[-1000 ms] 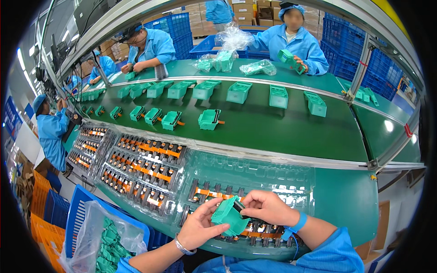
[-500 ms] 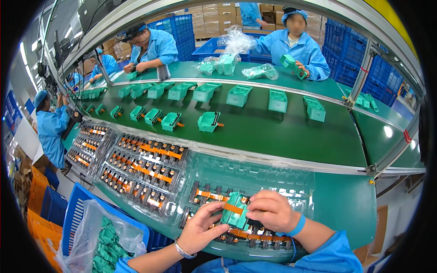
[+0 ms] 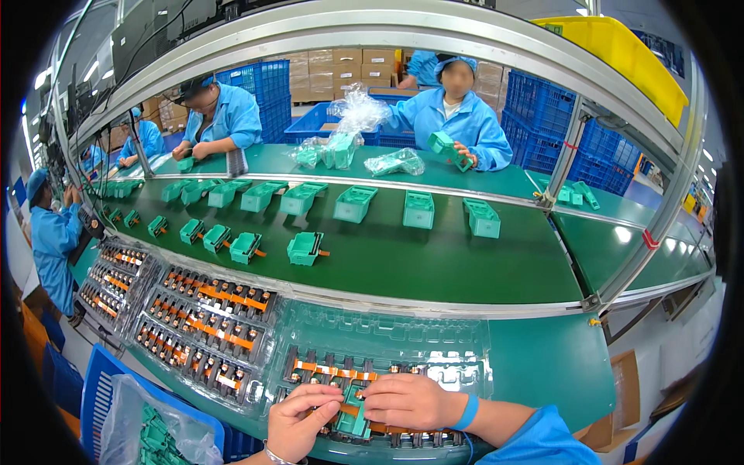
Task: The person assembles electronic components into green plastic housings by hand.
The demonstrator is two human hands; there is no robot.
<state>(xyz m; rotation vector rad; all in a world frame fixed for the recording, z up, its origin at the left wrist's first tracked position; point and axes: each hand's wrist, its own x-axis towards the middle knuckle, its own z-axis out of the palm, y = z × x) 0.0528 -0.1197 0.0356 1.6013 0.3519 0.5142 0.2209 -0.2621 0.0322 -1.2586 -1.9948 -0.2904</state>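
A green plastic housing (image 3: 353, 423) is held low over the clear tray in front of me. My left hand (image 3: 304, 418) has its thumb and fingers closed at the housing's left side. At its upper right, my right hand (image 3: 412, 400) grips with bent fingers, and these cover part of the housing. Right under both hands, the clear plastic tray (image 3: 463, 335) carries rows of small black parts joined by an orange flex cable (image 3: 329, 370). What lies between the right fingertips and the housing is hidden.
A conveyor belt (image 3: 434, 267) carries two rows of green housings. More filled trays (image 3: 200, 329) lie to the left. A blue crate (image 3: 101, 387) with bagged green parts stands at lower left. A metal frame post (image 3: 637, 256) rises on the right. Co-workers sit beyond the belt.
My view has tilted up, so the scene sits lower and further left. Both hands still hold the housing; the orange strip across it no longer shows.
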